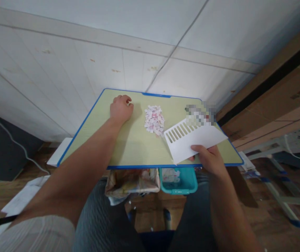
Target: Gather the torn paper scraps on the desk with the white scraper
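Observation:
My right hand (pixel 208 156) grips the lower right part of a white sheet (pixel 192 143), thumb on top and fingers underneath. The sheet is tilted over the table's right side and has a row of long rounded slots cut near its far edge. My left hand (pixel 122 108) rests at the left of the table, its fingers loosely curled, with nothing visible in them. Between the hands lies a heap of small pale pink and white paper pieces (pixel 154 119). The near left corner of the sheet comes close to the heap's lower edge.
The blue-edged, pale yellow table (pixel 136 147) stands against a white wall. Below its near edge hang a lined box (pixel 133 190) and a teal basket (pixel 184 190) with paper pieces inside. Large cardboard boxes (pixel 276 87) stand at right. A blurred patch covers items at the table's far right.

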The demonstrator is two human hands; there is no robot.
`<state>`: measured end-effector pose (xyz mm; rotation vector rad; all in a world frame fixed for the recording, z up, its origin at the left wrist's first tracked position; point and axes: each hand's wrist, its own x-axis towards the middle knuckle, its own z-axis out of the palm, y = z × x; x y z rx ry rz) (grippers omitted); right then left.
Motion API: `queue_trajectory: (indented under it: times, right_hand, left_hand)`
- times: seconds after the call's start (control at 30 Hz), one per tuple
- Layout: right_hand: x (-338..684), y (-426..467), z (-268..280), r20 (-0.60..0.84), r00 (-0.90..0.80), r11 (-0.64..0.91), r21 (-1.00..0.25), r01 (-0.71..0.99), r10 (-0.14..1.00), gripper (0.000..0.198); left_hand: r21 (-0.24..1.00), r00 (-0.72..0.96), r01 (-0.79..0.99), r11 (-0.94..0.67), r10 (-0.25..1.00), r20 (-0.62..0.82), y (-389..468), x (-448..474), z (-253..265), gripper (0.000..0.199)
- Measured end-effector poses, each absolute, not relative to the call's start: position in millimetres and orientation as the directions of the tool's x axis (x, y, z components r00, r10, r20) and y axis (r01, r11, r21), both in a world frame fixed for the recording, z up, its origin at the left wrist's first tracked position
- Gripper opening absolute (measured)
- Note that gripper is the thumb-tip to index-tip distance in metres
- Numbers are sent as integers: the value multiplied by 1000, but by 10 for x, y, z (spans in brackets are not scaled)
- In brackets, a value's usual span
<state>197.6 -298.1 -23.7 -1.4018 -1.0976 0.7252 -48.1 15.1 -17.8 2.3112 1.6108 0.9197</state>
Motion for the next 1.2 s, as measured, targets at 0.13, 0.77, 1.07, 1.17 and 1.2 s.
queue_trajectory:
  times: [0.13,0.77,1.07,1.17,1.2]
  right_hand:
    - [2016,-2987,-268,176,385,121,-979,162,906,23]
    - [2049,-2886,-385,241,547,166,-969,183,802,21]
    - [1892,-2648,-137,276,646,164,-959,230,711,28]
    - [1853,-2497,-21,316,599,181,-944,276,736,22]
    - [1861,-2434,21,326,563,179,-937,301,759,20]
  left_hand:
    - [464,225,791,-399,895,385,183,-481,-203,33]
    - [277,385,835,-476,864,324,50,-321,-190,40]
    - [391,348,797,-460,879,326,305,-387,-213,36]
    - [424,352,770,-476,872,339,351,-408,-237,36]
    - [425,358,763,-488,865,351,349,-407,-239,36]
